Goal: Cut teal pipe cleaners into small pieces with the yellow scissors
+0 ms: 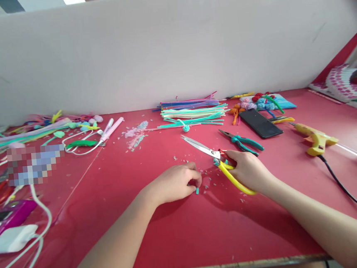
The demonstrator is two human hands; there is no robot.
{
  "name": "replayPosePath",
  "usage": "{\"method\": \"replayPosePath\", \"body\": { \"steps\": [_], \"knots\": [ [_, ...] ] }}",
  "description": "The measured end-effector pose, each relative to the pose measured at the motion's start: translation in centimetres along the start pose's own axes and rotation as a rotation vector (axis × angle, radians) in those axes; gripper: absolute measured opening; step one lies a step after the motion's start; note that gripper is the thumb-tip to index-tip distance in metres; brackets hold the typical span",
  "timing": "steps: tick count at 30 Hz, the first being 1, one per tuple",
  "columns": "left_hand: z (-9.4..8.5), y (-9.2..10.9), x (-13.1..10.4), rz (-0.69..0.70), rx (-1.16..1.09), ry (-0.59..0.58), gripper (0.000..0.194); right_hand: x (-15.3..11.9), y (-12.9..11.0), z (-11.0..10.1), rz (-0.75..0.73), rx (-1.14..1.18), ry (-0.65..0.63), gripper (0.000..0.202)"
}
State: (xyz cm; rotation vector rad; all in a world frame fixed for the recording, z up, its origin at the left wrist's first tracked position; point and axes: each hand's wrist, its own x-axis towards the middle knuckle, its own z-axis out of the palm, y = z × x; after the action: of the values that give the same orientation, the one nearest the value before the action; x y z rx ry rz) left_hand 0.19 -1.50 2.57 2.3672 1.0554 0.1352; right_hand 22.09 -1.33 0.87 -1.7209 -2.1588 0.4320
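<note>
My right hand (250, 170) is closed around scissors (202, 147) with yellow handles. Their blades point away and to the left, above the red table. A bit of teal fuzzy stem (217, 162) shows near the scissors' pivot; whether it is held there I cannot tell. My left hand (175, 184) rests low over the table, fingers curled in a pinch at a short teal pipe cleaner piece (197, 190). Small clippings lie scattered between the hands. Beyond the scissors are teal-handled pliers (243, 141) and a small teal fuzzy ball (186, 128).
Bundled pipe cleaners (193, 112) lie near the white partition (158, 48). To the right are a black phone (261, 123), pompom flowers (257, 102) and a corded yellow glue gun (316, 137). White cables (41, 204), a pink wand-like tool (111, 130) and more stems occupy the left.
</note>
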Motion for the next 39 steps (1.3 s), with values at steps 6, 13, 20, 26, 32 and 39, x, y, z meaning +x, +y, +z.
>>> {"method": "replayPosePath", "body": {
  "steps": [6,13,20,26,32,39],
  "knots": [
    [0.3,0.0,0.1,0.001,-0.022,0.036,0.015,-0.1,-0.1,0.0,-0.003,-0.001,-0.001,0.011],
    [0.5,0.2,0.5,-0.108,-0.133,0.224,0.012,-0.2,-0.2,0.2,-0.007,0.169,-0.034,0.011],
    [1.7,1.9,1.4,-0.191,-0.351,0.368,0.008,-0.9,-1.6,0.0,-0.035,0.474,-0.217,0.013],
    [2.6,2.7,1.4,-0.187,-0.362,0.387,0.005,-1.2,-1.7,0.6,-0.072,0.45,-0.2,0.011],
    [2.5,2.5,1.3,-0.173,-0.376,0.33,0.009,-1.2,-1.7,0.6,-0.08,0.438,-0.214,0.01],
    [2.8,2.6,1.5,-0.157,-0.412,0.321,0.007,-1.3,-1.7,0.5,-0.062,0.464,-0.157,0.013]
  ]
}}
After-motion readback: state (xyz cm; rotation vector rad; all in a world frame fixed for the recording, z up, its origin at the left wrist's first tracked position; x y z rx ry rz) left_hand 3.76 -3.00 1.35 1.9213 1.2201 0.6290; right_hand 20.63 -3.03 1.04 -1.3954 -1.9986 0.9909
